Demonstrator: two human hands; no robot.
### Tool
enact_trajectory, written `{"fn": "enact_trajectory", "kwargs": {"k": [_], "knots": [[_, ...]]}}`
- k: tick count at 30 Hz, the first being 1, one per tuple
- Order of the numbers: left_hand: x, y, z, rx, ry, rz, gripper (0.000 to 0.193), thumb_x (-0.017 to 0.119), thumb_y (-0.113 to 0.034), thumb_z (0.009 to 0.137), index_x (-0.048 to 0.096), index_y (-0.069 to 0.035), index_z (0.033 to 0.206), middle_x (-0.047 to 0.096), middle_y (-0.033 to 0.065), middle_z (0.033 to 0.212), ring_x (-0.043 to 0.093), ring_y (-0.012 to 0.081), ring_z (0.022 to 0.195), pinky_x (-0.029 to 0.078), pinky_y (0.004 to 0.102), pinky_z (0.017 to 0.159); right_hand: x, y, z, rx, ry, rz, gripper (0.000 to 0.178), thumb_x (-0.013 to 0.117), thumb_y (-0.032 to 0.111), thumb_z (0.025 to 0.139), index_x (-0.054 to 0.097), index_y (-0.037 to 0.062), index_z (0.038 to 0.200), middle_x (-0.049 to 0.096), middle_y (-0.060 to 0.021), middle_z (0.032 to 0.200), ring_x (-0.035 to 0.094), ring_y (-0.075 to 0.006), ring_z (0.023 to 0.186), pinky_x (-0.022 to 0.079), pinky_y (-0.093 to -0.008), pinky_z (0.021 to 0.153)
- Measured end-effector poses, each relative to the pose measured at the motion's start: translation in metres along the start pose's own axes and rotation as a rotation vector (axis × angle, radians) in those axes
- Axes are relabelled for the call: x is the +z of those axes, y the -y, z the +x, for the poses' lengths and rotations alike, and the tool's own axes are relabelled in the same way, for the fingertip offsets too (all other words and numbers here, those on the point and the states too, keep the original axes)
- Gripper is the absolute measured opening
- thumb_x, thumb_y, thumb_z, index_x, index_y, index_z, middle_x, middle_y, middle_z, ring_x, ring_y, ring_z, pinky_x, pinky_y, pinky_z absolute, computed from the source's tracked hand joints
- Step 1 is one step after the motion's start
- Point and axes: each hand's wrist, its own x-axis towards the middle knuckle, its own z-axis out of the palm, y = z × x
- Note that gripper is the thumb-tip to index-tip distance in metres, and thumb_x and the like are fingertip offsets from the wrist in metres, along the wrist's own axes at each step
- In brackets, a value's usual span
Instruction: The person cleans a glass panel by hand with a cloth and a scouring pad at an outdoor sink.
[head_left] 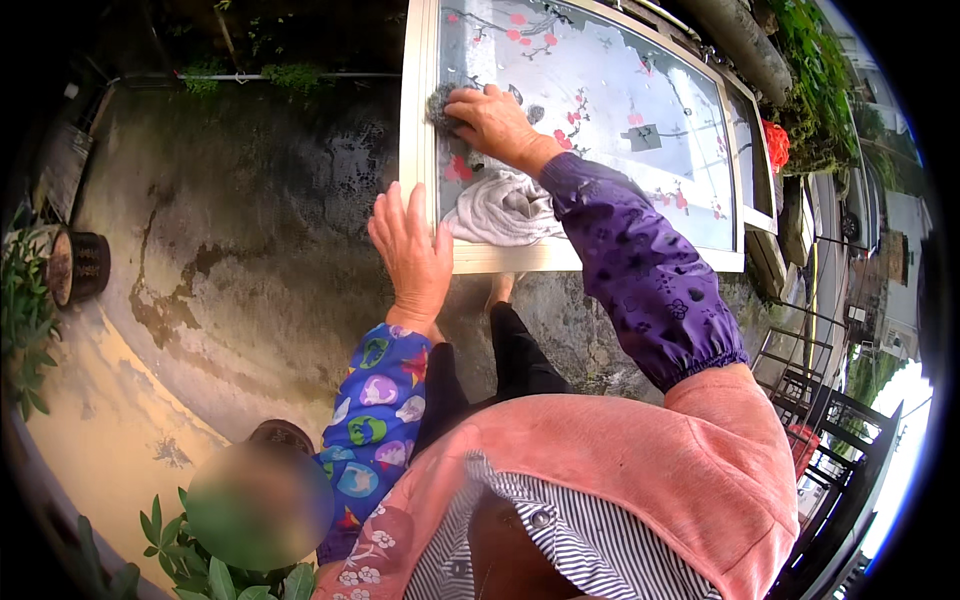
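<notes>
A glass window panel (590, 110) in a cream frame (424, 60) lies in front of me, patterned with dark branches and red blossoms. Near its left edge, my right hand (495, 122) presses a dark grey scouring pad (440, 108) to where glass meets frame. The fingers curl over the pad and hide part of it. My left hand (412, 250) rests on the frame's near left corner, fingers stretched out and holding nothing. A crumpled pale grey cloth (505, 208) sits on the glass by the near edge, beside my right sleeve.
Under the panel is a stained concrete floor (250, 250). A brown plant pot (80, 268) stands at the far left. Leafy plants (225, 575) are at the lower left. To the right are a red object (775, 147), greenery (815, 80) and dark metal railings (815, 420).
</notes>
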Motion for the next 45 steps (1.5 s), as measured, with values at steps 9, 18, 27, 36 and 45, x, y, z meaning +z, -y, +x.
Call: {"fn": "enact_trajectory", "kwargs": {"k": [9,18,27,36,45], "knots": [[0.008,0.022,0.021,-0.514,0.347,-0.401,0.083,0.075,-0.031,0.074,0.032,0.004,0.136,0.062,0.0254,0.112,0.062,0.0375,0.102,0.047,0.0416,0.086,0.0,-0.015,0.02,0.018,-0.119,-0.034,0.027,0.066,0.021,0.079,0.067,0.0194,0.107,0.061,0.0035,0.114,0.056,-0.028,0.096,0.043,-0.0417,0.082],[0.009,0.004,0.015,0.105,0.127,0.204,0.062,0.065,-0.019,0.083,0.038,-0.002,0.136,0.039,0.0229,0.137,0.036,0.0421,0.129,0.031,0.0531,0.103,-0.002,0.023,-0.033,-0.103,0.064,0.093,0.036,0.073,0.017,0.074,0.067,0.0143,0.109,0.059,0.002,0.12,0.055,-0.0262,0.093,0.045,-0.0384,0.084],[0.027,-0.026,0.009,0.328,0.375,0.024,0.052,0.064,-0.032,0.084,0.054,0.003,0.122,0.046,0.0234,0.133,0.037,0.0427,0.128,0.021,0.0611,0.107,0.012,-0.088,0.103,0.182,-0.187,-0.106,0.026,0.061,0.027,0.084,0.067,0.0213,0.109,0.061,0.0047,0.117,0.055,-0.0283,0.103,0.043,-0.044,0.088],[0.025,-0.019,0.02,0.253,0.503,-0.024,0.063,0.064,-0.035,0.082,0.048,0.006,0.128,0.038,0.0257,0.14,0.028,0.0452,0.134,0.018,0.0585,0.11,-0.004,-0.003,-0.001,-0.292,0.015,0.153,0.035,0.072,0.014,0.073,0.066,0.0134,0.108,0.059,0.003,0.118,0.053,-0.0254,0.089,0.044,-0.0389,0.084],[0.023,-0.029,0.021,0.228,0.568,-0.026,0.066,0.063,-0.036,0.083,0.045,0.003,0.133,0.03,0.0219,0.148,0.02,0.0431,0.14,0.014,0.058,0.112,0.016,-0.127,0.185,0.151,-0.295,-0.042,0.026,0.065,0.025,0.079,0.068,0.0164,0.104,0.063,-0.0006,0.107,0.057,-0.0309,0.099,0.047,-0.0422,0.082]]}}
